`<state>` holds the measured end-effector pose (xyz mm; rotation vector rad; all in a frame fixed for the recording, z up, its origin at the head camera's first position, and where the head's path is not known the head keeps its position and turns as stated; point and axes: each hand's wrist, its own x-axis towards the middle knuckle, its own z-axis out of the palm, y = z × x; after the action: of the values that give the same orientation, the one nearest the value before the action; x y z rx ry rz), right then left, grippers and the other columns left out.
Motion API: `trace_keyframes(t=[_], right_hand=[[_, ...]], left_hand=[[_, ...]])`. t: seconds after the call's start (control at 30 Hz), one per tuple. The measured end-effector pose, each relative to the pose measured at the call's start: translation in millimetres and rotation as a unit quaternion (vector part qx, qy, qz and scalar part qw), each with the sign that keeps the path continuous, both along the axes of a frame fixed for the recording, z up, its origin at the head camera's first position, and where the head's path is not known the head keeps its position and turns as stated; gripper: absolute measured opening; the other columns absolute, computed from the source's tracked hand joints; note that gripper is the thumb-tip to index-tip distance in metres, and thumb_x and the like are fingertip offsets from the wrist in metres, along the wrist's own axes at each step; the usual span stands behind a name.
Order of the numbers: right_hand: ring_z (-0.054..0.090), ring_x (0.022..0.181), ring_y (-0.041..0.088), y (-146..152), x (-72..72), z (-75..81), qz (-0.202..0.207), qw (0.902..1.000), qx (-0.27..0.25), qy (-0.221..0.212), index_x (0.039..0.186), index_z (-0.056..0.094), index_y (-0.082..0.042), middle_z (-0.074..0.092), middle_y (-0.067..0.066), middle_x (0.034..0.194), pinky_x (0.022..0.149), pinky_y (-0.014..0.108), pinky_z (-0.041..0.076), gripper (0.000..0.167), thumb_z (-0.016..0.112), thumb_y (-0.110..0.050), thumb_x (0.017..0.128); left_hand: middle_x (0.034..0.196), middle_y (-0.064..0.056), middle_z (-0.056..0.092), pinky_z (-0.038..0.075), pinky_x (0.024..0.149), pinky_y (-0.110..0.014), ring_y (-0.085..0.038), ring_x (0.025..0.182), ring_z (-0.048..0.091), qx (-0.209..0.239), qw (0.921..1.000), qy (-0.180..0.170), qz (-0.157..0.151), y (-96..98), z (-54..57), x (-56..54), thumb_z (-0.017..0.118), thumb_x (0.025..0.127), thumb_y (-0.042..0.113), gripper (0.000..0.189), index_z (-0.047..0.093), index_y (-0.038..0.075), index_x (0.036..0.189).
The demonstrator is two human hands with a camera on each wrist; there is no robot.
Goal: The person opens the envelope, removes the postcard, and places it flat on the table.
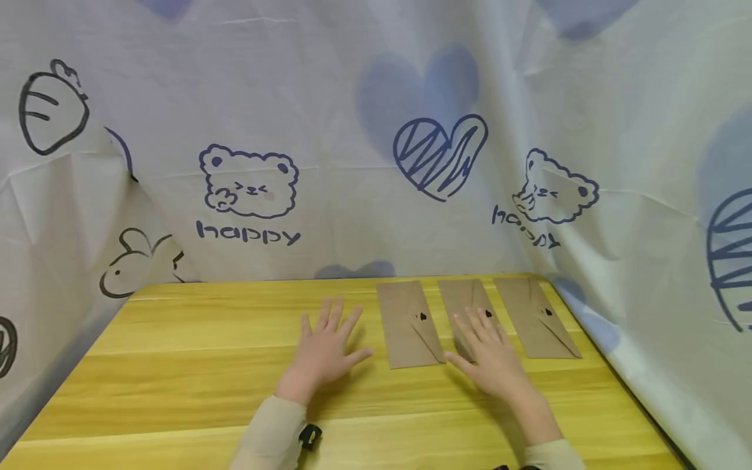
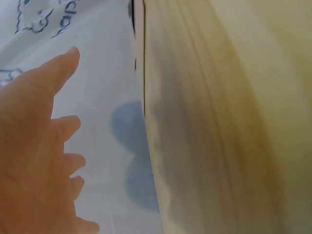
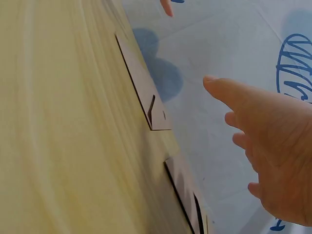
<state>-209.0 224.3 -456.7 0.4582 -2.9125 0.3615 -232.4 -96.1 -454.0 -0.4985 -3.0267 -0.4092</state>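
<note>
Three brown paper envelopes lie in a row at the back right of the table: a left envelope (image 1: 405, 336), a middle envelope (image 1: 458, 297) and a right envelope (image 1: 529, 326). Each has a small black mark and a flap edge. My left hand (image 1: 323, 352) is spread, palm down, over the wood left of the left envelope, holding nothing. With fingers spread, my right hand (image 1: 490, 359) hovers above the middle envelope and covers part of it in the head view. In the right wrist view a gap separates this hand (image 3: 263, 146) from the envelopes below.
The yellow wood-grain table (image 1: 176, 372) runs to a white cloth (image 1: 341, 215) printed with hearts, bears and the word happy. This cloth also hangs along both sides. A black strap piece (image 1: 310, 436) sits at my left sleeve (image 1: 270, 434).
</note>
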Motion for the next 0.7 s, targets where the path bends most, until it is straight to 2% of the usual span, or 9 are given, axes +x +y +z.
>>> trace_keyframes(t=[0.17, 0.4, 0.57, 0.7], right_hand=[[0.014, 0.15, 0.039, -4, 0.8, -3.9, 0.015, 0.9997, -0.003, -0.019, 0.154, 0.027, -0.013, 0.019, 0.012, 0.162, 0.117, 0.066, 0.012, 0.076, 0.057, -0.049, 0.094], [0.011, 0.152, 0.035, -9, 2.6, -8.6, 0.037, 0.9936, -0.025, -0.104, 0.153, 0.031, -0.013, 0.024, 0.008, 0.162, 0.118, 0.065, 0.01, 0.072, 0.051, -0.052, 0.096], [0.012, 0.152, 0.035, -12, 4.9, -9.3, 0.051, 0.9865, -0.033, -0.152, 0.151, 0.035, -0.011, 0.031, 0.008, 0.159, 0.119, 0.064, 0.008, 0.07, 0.05, -0.052, 0.097], [0.015, 0.151, 0.036, -15, 5.9, -11.9, 0.057, 0.9846, -0.024, -0.164, 0.149, 0.039, -0.01, 0.035, 0.008, 0.157, 0.12, 0.062, 0.007, 0.068, 0.05, -0.052, 0.097]], left_hand=[[0.165, -0.012, 0.007, 0.008, 0.115, -0.071, -0.035, 0.153, 0.003, -0.021, 0.9994, -0.005, -0.027, 12.9, -3.1, -14.7, 0.049, 0.09, 0.068, 0.082, 0.023, 0.027, 0.156], [0.164, -0.013, 0.013, 0.01, 0.115, -0.07, -0.035, 0.153, 0.007, -0.062, 0.9958, -0.034, -0.058, 32.3, -3.2, -33.8, 0.047, 0.089, 0.069, 0.084, 0.024, 0.023, 0.156], [0.165, -0.007, 0.016, 0.013, 0.117, -0.067, -0.03, 0.153, 0.011, -0.126, 0.9869, -0.067, -0.075, 46.0, -5.8, -44.1, 0.043, 0.088, 0.073, 0.087, 0.023, 0.022, 0.156], [0.165, -0.002, 0.015, 0.013, 0.118, -0.064, -0.024, 0.153, 0.012, -0.155, 0.9803, -0.093, -0.079, 52.4, -7.8, -47.7, 0.043, 0.088, 0.074, 0.089, 0.019, 0.022, 0.157]])
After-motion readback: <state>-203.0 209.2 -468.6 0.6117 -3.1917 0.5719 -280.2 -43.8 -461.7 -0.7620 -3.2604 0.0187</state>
